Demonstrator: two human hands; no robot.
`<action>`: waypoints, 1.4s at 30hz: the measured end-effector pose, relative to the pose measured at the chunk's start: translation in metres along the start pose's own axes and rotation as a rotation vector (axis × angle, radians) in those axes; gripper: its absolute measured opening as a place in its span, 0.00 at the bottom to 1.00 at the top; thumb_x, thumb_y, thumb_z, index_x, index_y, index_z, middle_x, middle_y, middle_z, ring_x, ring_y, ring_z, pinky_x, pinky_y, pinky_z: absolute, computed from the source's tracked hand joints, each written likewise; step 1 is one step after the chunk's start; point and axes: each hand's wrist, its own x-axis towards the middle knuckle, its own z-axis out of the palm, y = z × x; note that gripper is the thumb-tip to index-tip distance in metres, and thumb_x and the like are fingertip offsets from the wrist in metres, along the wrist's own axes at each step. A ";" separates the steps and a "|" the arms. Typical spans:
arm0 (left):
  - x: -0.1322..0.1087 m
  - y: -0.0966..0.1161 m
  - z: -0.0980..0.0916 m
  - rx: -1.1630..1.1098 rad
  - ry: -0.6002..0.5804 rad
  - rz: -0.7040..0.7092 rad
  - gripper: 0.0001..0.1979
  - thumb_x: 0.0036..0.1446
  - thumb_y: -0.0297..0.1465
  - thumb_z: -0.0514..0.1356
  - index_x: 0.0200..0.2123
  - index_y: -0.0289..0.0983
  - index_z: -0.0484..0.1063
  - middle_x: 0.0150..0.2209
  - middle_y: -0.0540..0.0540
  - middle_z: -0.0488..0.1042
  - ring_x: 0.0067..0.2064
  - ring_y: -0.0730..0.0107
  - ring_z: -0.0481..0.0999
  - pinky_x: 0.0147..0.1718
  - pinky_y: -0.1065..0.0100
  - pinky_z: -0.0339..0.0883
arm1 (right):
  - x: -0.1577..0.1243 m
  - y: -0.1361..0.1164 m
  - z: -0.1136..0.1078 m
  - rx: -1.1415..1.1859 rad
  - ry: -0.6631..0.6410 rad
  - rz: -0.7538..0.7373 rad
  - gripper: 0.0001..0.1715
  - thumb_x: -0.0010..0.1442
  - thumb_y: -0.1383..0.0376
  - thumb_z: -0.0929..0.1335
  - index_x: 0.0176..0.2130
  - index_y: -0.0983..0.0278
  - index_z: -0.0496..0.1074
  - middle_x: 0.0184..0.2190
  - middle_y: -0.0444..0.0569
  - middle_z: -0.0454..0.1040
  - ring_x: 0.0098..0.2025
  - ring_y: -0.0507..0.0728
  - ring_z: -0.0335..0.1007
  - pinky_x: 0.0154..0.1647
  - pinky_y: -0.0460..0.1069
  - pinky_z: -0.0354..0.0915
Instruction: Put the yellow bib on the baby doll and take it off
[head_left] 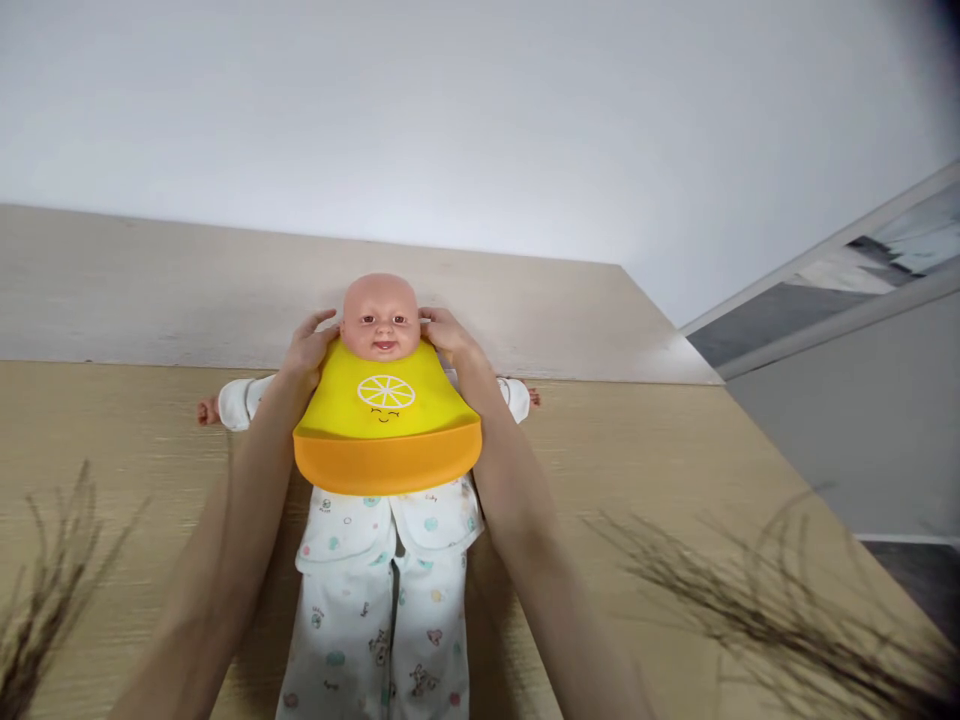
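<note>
Between the left hand (307,348) and right hand (448,335), the baby doll (381,320) is lying with the yellow bib (386,420) already across its chest; both hands are gripping its upper corners beside the neck, clasp hidden.

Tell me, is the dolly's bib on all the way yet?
Nearly, it looks. Done: the yellow bib lies on the chest of the doll, over its printed outfit. In hand: the left hand and right hand are at the bib's top corners, beside the neck. Left: the strap behind the neck is hidden, so I can't tell if it's fastened.
</note>
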 end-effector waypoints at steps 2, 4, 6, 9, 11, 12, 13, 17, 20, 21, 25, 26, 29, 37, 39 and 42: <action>0.001 -0.002 -0.002 -0.026 -0.006 0.011 0.15 0.47 0.29 0.71 0.40 0.36 0.78 0.27 0.48 0.79 0.28 0.65 0.78 0.30 0.67 0.73 | -0.001 0.003 0.007 0.077 -0.003 0.053 0.21 0.49 0.71 0.68 0.45 0.66 0.78 0.35 0.48 0.81 0.32 0.55 0.74 0.39 0.51 0.74; 0.001 -0.004 -0.003 -0.034 -0.029 -0.003 0.11 0.47 0.29 0.71 0.36 0.35 0.79 0.28 0.46 0.80 0.28 0.66 0.78 0.31 0.67 0.74 | -0.003 0.006 0.013 0.131 0.011 0.040 0.22 0.50 0.73 0.65 0.44 0.67 0.79 0.37 0.49 0.81 0.33 0.56 0.75 0.42 0.52 0.74; 0.000 -0.004 -0.004 -0.018 -0.066 -0.030 0.12 0.47 0.28 0.70 0.37 0.34 0.80 0.29 0.45 0.81 0.29 0.65 0.79 0.30 0.67 0.74 | -0.005 0.008 0.016 0.141 0.032 0.014 0.22 0.50 0.74 0.64 0.43 0.67 0.79 0.39 0.50 0.82 0.36 0.56 0.76 0.43 0.52 0.74; 0.000 -0.005 -0.005 -0.011 -0.116 -0.066 0.17 0.47 0.26 0.69 0.44 0.34 0.82 0.33 0.44 0.83 0.31 0.62 0.81 0.31 0.67 0.75 | -0.008 0.009 0.017 0.126 0.054 -0.017 0.21 0.51 0.74 0.64 0.43 0.68 0.79 0.41 0.52 0.83 0.37 0.57 0.77 0.41 0.50 0.73; 0.000 -0.005 -0.005 -0.039 -0.134 -0.063 0.19 0.48 0.26 0.68 0.46 0.36 0.82 0.37 0.43 0.84 0.36 0.61 0.83 0.34 0.67 0.77 | -0.008 0.008 0.017 0.145 0.046 -0.033 0.21 0.52 0.74 0.63 0.43 0.67 0.79 0.42 0.51 0.83 0.38 0.57 0.77 0.40 0.50 0.73; 0.000 -0.005 -0.006 -0.057 -0.146 -0.057 0.19 0.49 0.26 0.68 0.47 0.36 0.82 0.39 0.43 0.85 0.38 0.60 0.84 0.37 0.66 0.78 | -0.008 0.006 0.016 0.160 0.033 -0.041 0.22 0.52 0.74 0.63 0.43 0.67 0.80 0.42 0.50 0.83 0.38 0.57 0.78 0.41 0.50 0.74; 0.000 -0.006 -0.006 -0.075 -0.162 -0.049 0.19 0.50 0.27 0.68 0.48 0.37 0.82 0.41 0.43 0.85 0.41 0.59 0.84 0.39 0.66 0.78 | -0.008 0.004 0.014 0.169 0.017 -0.045 0.22 0.53 0.74 0.63 0.43 0.66 0.80 0.42 0.49 0.83 0.39 0.57 0.78 0.42 0.50 0.74; -0.003 -0.006 -0.007 -0.111 -0.200 -0.051 0.20 0.50 0.26 0.67 0.48 0.35 0.81 0.39 0.42 0.85 0.40 0.55 0.85 0.41 0.61 0.80 | -0.008 -0.007 0.004 0.146 -0.030 0.001 0.21 0.54 0.75 0.66 0.44 0.66 0.82 0.36 0.48 0.83 0.33 0.55 0.78 0.43 0.52 0.75; -0.005 -0.004 -0.006 -0.102 -0.201 -0.091 0.17 0.50 0.26 0.65 0.45 0.33 0.82 0.36 0.40 0.84 0.38 0.54 0.85 0.40 0.59 0.81 | -0.008 -0.013 -0.003 0.152 -0.034 0.060 0.22 0.56 0.74 0.68 0.49 0.66 0.81 0.31 0.47 0.82 0.28 0.54 0.75 0.38 0.50 0.74; -0.005 -0.003 -0.006 -0.102 -0.199 -0.105 0.16 0.50 0.26 0.65 0.44 0.33 0.82 0.35 0.40 0.84 0.38 0.53 0.85 0.40 0.59 0.81 | -0.009 -0.014 -0.003 0.168 -0.032 0.070 0.22 0.56 0.74 0.68 0.50 0.65 0.80 0.31 0.47 0.81 0.27 0.53 0.75 0.36 0.49 0.74; -0.005 -0.002 -0.006 -0.095 -0.183 -0.128 0.14 0.50 0.27 0.66 0.43 0.33 0.81 0.34 0.41 0.84 0.37 0.54 0.85 0.37 0.62 0.80 | -0.013 -0.016 0.002 0.223 -0.003 0.122 0.18 0.56 0.73 0.70 0.48 0.67 0.79 0.31 0.47 0.81 0.27 0.53 0.75 0.36 0.48 0.73; -0.004 -0.002 -0.006 -0.090 -0.170 -0.123 0.15 0.50 0.26 0.66 0.44 0.33 0.81 0.33 0.42 0.84 0.36 0.56 0.84 0.36 0.63 0.80 | -0.015 -0.017 0.005 0.235 0.010 0.147 0.18 0.56 0.73 0.69 0.47 0.68 0.78 0.30 0.48 0.81 0.27 0.54 0.75 0.37 0.49 0.74; -0.005 -0.001 -0.006 -0.077 -0.118 -0.082 0.18 0.50 0.25 0.67 0.47 0.33 0.80 0.32 0.45 0.83 0.32 0.63 0.83 0.33 0.67 0.78 | -0.021 -0.020 0.014 0.299 0.036 0.205 0.20 0.55 0.75 0.68 0.48 0.69 0.77 0.30 0.49 0.81 0.29 0.56 0.77 0.42 0.53 0.76; -0.013 0.005 0.000 0.030 -0.093 -0.075 0.33 0.50 0.25 0.68 0.61 0.38 0.74 0.33 0.46 0.82 0.31 0.62 0.81 0.32 0.65 0.76 | -0.013 -0.007 0.020 0.211 0.096 0.015 0.16 0.53 0.71 0.65 0.41 0.67 0.76 0.40 0.51 0.82 0.41 0.57 0.79 0.47 0.52 0.75; -0.014 0.006 0.000 0.079 -0.084 -0.058 0.31 0.50 0.25 0.67 0.60 0.37 0.76 0.32 0.46 0.81 0.30 0.64 0.79 0.29 0.68 0.73 | -0.007 -0.002 0.020 0.099 0.136 -0.046 0.12 0.53 0.72 0.64 0.35 0.66 0.75 0.38 0.49 0.82 0.44 0.58 0.77 0.47 0.49 0.74; -0.012 0.004 0.000 0.146 -0.051 -0.016 0.27 0.50 0.24 0.67 0.55 0.36 0.80 0.29 0.48 0.79 0.29 0.65 0.76 0.29 0.70 0.70 | 0.002 0.005 0.017 0.020 0.146 -0.083 0.07 0.54 0.70 0.65 0.31 0.66 0.74 0.34 0.48 0.80 0.45 0.59 0.75 0.45 0.49 0.73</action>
